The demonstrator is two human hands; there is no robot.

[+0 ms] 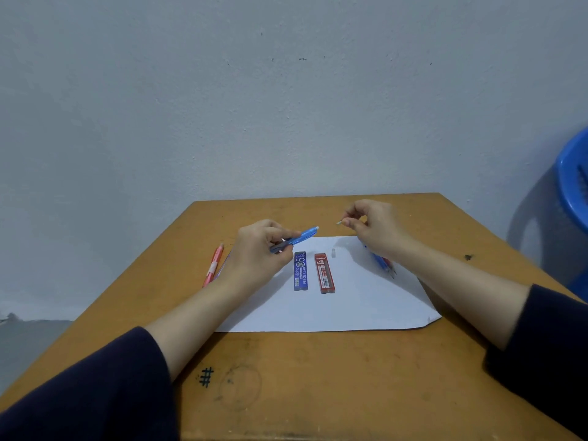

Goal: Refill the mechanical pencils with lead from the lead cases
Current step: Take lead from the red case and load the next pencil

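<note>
My left hand (259,249) grips a blue mechanical pencil (302,236) above the table, its top end pointing up and to the right. My right hand (375,227) is raised to the right of it and pinches a small pale piece (339,222), apparently the pencil's eraser or cap, between thumb and fingertips. A blue lead case (300,271) and a red lead case (324,273) lie side by side on the white paper sheet (350,307). A tiny clear cap (333,253) lies beside the red case.
A pink pencil (212,265) lies on the wooden table (318,377) left of my left hand. More pencils, blue and red (383,262), lie on the paper partly under my right wrist. A blue plastic chair (572,186) stands at the right.
</note>
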